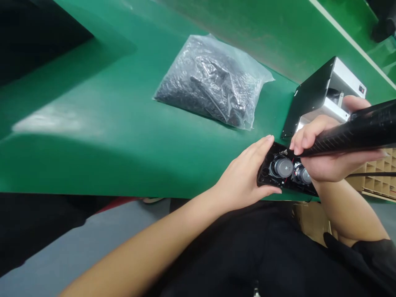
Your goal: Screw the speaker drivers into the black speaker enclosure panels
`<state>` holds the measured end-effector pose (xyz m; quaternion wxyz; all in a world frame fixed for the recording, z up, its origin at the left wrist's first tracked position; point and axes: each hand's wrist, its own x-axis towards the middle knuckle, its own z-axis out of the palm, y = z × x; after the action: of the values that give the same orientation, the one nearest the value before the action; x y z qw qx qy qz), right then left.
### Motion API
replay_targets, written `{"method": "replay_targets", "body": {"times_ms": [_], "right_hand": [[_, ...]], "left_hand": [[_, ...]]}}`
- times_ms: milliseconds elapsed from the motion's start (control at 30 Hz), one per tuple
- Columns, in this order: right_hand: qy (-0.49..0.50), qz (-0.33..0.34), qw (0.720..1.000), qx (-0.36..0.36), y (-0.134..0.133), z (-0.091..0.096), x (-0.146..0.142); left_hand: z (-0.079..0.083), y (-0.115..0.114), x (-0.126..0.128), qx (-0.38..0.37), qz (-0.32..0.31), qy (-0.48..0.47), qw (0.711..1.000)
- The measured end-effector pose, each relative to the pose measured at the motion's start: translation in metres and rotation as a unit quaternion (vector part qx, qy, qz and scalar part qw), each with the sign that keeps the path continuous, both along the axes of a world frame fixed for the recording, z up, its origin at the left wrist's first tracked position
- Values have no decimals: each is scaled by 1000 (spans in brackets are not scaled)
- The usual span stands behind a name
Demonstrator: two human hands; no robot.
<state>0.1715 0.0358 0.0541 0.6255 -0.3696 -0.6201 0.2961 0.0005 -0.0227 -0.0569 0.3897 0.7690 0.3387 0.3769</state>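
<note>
My left hand (pixel 244 177) grips the left end of a black speaker housing (pixel 262 175), thumb on the near side and fingers on the far side. Two round silver speaker drivers (pixel 283 167) sit inside the housing, with thin red wires beside them. My right hand (pixel 328 152) is wrapped around a thick black electric screwdriver (pixel 355 128), tilted across the housing. Its bit (pixel 283 152) with a spring points at the housing's far edge; whether it touches a screw I cannot tell. My right hand covers the housing's right part.
A clear plastic bag (pixel 210 82) full of small dark parts lies on the green table (pixel 123 123). Behind my right hand stands a black and silver machine (pixel 312 95). At the right is a cardboard divider grid (pixel 377 175). A dark shape (pixel 37 37) fills the upper left.
</note>
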Motion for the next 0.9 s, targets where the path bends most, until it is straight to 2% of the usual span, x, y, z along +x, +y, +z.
{"method": "replay_targets", "body": {"times_ms": [167,233,400,667,767,833,900], "right_hand": [[17,-12,999,-49,1,7,-1],[23,-12,999,-38,4,4,3],[53,54,997,-23,9,-7,11],[32,10,999,7,1,-12,-3],[31,64,997,31,4,-22,2],[43,95,995,4,7,-28,9],[20,71,994,-82,8,-32,15]], "left_hand": [[-1,0,0,12,3,-7,1000],[0,1,0,15,2,-8,1000],[0,1,1,11,2,2,1000],[-1,1,2,9,0,0,1000],[-2,2,3,1,8,-7,1000],[-2,3,5,-12,13,-5,1000],[-2,4,6,-26,14,3,1000]]}}
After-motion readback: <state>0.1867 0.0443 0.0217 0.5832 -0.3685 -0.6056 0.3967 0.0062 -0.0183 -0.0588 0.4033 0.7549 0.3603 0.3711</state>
